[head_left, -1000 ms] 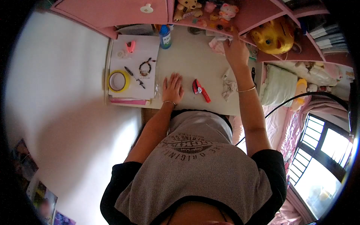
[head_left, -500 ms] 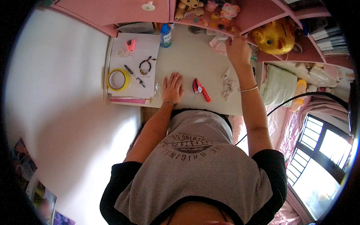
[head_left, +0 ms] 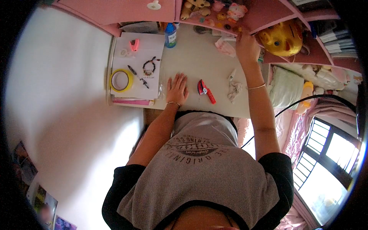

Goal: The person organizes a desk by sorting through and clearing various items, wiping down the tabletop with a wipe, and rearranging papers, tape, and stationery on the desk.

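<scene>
My left hand (head_left: 177, 90) lies flat on the white desk (head_left: 195, 50), its fingers spread and nothing under them that shows. To its right is a red and black tool (head_left: 206, 92), apart from the hand. My right hand (head_left: 247, 46) is raised at the edge of the pink shelf (head_left: 264, 19), beside a golden pig figure (head_left: 283, 37) and below small toys. Its fingertips are bent against the shelf area, and what they hold, if anything, is too small to tell. A crumpled tissue (head_left: 235, 91) lies below that arm.
White paper (head_left: 128, 61) at the left bears a yellow tape roll (head_left: 121, 80), a pen (head_left: 138, 76), a bead bracelet (head_left: 149, 67) and a pink stapler-like item (head_left: 134, 45). A blue bottle (head_left: 170, 35) stands behind. A pink cloth (head_left: 225, 47) lies near the shelf.
My right hand has shifted slightly to the right along the shelf edge, and its fingers have drawn in. My left hand has stayed flat on the desk.
</scene>
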{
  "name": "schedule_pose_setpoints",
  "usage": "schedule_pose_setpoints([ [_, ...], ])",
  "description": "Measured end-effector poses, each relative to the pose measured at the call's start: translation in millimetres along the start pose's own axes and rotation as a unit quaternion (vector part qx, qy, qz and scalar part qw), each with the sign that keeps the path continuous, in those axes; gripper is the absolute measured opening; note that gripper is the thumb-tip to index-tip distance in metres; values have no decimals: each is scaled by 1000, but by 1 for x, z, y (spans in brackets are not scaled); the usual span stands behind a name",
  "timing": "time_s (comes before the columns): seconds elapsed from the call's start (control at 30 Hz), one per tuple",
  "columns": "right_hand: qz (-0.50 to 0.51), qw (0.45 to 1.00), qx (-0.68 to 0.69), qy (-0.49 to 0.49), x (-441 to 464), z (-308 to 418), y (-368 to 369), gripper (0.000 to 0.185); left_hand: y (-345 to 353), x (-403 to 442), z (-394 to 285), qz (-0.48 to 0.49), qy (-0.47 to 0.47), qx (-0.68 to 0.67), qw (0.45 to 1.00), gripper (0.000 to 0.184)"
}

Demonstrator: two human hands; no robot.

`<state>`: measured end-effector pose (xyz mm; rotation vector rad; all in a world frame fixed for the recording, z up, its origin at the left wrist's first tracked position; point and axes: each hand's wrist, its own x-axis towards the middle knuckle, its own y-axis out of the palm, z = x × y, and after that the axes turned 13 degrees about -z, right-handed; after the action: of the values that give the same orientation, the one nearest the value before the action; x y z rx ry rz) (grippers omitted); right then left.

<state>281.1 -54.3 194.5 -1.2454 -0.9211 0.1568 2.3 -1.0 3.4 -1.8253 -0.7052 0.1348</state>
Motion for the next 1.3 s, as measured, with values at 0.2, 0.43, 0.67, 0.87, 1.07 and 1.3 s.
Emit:
schedule_pose_setpoints([
  [0.2,53,998,-15,40,2,7,-9,31,4,-2,2,3,1,8,1000,53],
  [0.43,34,999,-20,34,1,-1,3,28,4,-1,2,-1,3,-1,1000,54],
  [0.67,45,998,-29,41,3,4,3,24,2,0,2,-5,6,-7,1000,54],
  [0.87,75,994,-24,75,5,13,-7,24,4,-1,3,-8,7,-1,1000,54],
  [1.07,63,993,-27,99,1,22,-12,30,9,-3,6,-26,10,-12,1000,53],
  [1.3,3,993,39,112,-22,24,-44,26,7,-2,4,-46,11,-25,999,50],
])
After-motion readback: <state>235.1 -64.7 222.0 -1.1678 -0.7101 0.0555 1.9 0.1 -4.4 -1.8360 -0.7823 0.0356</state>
